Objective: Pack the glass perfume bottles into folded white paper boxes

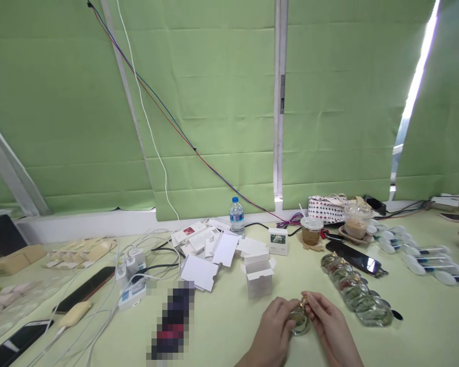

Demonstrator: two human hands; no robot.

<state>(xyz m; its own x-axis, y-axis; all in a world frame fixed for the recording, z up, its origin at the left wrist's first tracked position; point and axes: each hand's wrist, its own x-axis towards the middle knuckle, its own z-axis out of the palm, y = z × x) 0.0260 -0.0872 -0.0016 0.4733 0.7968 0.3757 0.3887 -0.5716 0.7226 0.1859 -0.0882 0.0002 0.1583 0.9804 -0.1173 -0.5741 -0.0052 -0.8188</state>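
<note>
My left hand [274,329] is closed around the side of a small round glass bottle [300,325] with a gold-coloured neck, low in the view. The fingers of my right hand [331,326] pinch the gold top of that bottle. What exactly sits between those fingertips is too small to make out. Just beyond my hands stands an open white carton [259,280] with its flaps up. To the right lies a row of similar glass bottles [357,293], which look greenish inside.
Flattened white boxes [201,270] are piled behind the carton, near a water bottle [236,216]. Drinks cups [312,232], a black phone [354,257] and several white-and-blue items [430,262] lie to the right. Cables and a power strip [132,294] spread across the left.
</note>
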